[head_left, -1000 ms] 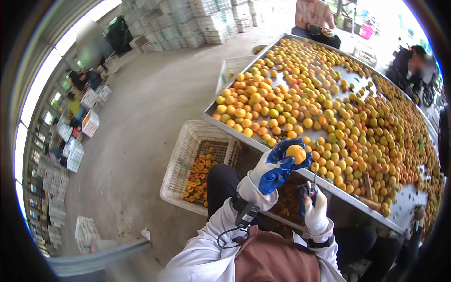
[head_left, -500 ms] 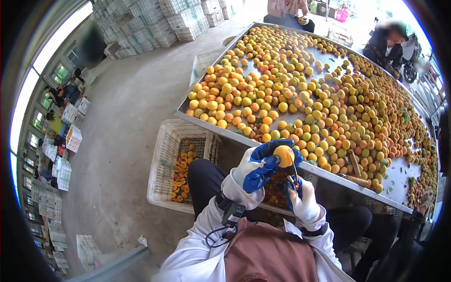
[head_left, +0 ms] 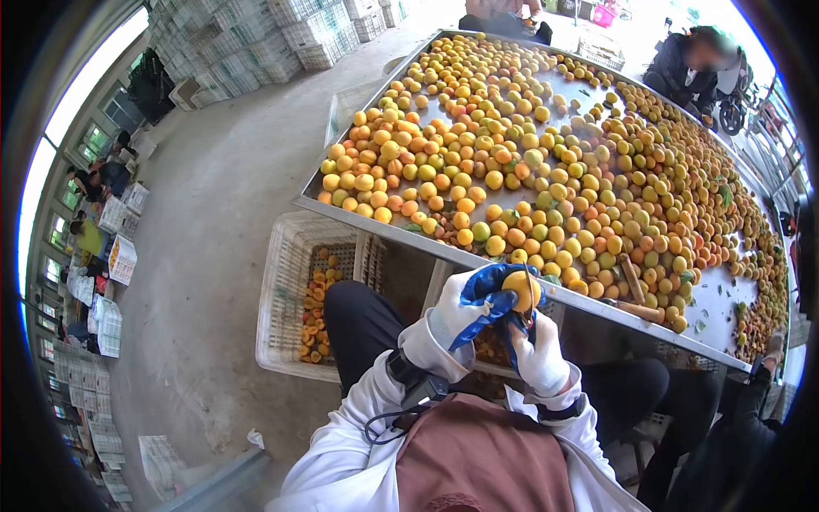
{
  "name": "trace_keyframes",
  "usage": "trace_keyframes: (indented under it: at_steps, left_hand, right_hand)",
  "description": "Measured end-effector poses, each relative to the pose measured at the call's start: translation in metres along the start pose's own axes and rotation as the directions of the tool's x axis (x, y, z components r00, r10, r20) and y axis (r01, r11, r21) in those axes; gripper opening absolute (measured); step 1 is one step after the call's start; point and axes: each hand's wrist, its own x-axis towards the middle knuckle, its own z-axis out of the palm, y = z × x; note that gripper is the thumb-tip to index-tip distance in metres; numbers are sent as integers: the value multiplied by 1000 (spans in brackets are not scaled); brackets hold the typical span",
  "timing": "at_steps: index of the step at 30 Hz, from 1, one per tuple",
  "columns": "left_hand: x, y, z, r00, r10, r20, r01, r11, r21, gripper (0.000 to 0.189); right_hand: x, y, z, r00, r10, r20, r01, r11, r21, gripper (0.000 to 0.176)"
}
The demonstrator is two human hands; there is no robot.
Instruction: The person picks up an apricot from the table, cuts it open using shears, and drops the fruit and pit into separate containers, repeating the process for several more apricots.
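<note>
Both of my hands wear white gloves with blue palms, close together at the front edge of a metal table point(head_left: 384, 229). My left hand point(head_left: 474, 305) grips a yellow apricot point(head_left: 522, 291). Just right of it and lower, my right hand point(head_left: 536, 348) is closed on a small knife, whose thin curved blade point(head_left: 532, 299) lies against the apricot's right side. The knife's handle is mostly hidden in the glove. Many yellow and orange apricots point(head_left: 546, 183) cover the table beyond my hands.
A white crate point(head_left: 277, 294) with halved apricots point(head_left: 314, 320) stands below the table at the left. Two wooden-handled tools point(head_left: 633, 282) lie among the fruit. Other people point(head_left: 695, 68) sit at the table's far side. Crates point(head_left: 247, 43) are stacked at the back left.
The view has shifted slightly. My right hand has come up closer to my left hand, and the blade now lies across the apricot's side.
</note>
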Motion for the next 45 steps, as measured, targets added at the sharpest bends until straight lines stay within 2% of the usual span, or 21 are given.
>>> trace_keyframes:
  at_steps: [3,5,7,9,11,13,19,22,25,27,29,30,32,33,34,36,37,39,41,43,45]
  left_hand:
    - [2,-4,7,1000,0,-13,0,1000,-8,49]
    - [6,-17,10,989,141,-44,-131,976,174,52]
    - [9,-22,15,982,155,-112,-124,962,244,48]
    - [12,-27,17,974,81,-210,-18,957,288,37]
    - [13,-29,17,977,110,-184,-52,954,295,31]
    - [11,-29,21,989,58,-136,-35,986,165,29]
    - [7,-14,37,994,-57,-94,68,991,111,26]
    - [6,-13,38,997,-70,-42,70,998,8,36]
    - [4,-14,33,995,-100,16,101,991,-86,54]
    - [4,-18,33,998,69,14,-69,998,-14,64]
    - [4,-13,31,998,50,26,-50,998,-33,75]
    - [5,-7,32,993,110,51,-116,982,152,77]
    - [3,9,33,977,170,128,-210,854,475,80]
    - [3,22,32,977,170,130,-212,855,473,80]
    - [5,33,30,957,149,250,-281,698,659,81]
    - [12,37,24,865,167,472,-500,354,790,83]
    - [11,36,23,865,170,472,-500,350,792,83]
    - [11,41,25,872,61,485,-459,443,770,89]
    - [7,25,33,936,125,330,-249,896,367,101]
    - [-2,-2,39,970,217,111,-227,970,87,83]
    - [-11,-12,41,986,147,81,-154,984,86,72]
  right_hand:
    - [0,6,3,999,-47,-25,44,995,-92,12]
    - [-1,4,8,997,-51,-53,45,992,-122,13]
    - [-5,11,16,983,-101,-152,84,990,-116,13]
    - [-10,20,14,990,-49,-134,40,997,-70,10]
    - [-15,20,13,971,238,-23,-217,920,327,14]
    - [-20,29,10,979,205,3,-189,899,395,15]
    - [-31,42,8,987,157,-42,-127,903,411,15]
    - [-27,30,3,995,101,3,-96,937,335,15]
    - [-27,20,0,979,206,8,-200,939,282,16]
    - [-31,16,0,979,205,-6,-201,962,185,16]
    - [-34,18,4,989,135,-53,-124,978,168,15]
    - [-35,14,5,993,92,-73,-81,985,149,14]
    - [-38,8,0,994,50,-96,-38,991,127,13]
    - [-39,6,-6,980,201,2,-198,964,177,12]
    - [-39,5,-10,934,340,106,-356,911,210,11]
    - [-38,3,-10,929,351,121,-370,898,239,10]
    - [-37,2,-9,924,357,138,-382,885,266,11]
    - [-39,6,-2,958,278,74,-288,917,275,11]
    - [-43,8,1,981,194,2,-186,941,282,11]
    - [-46,9,-1,985,163,-60,-135,936,325,11]
    - [-42,17,0,992,65,-105,-34,961,275,9]
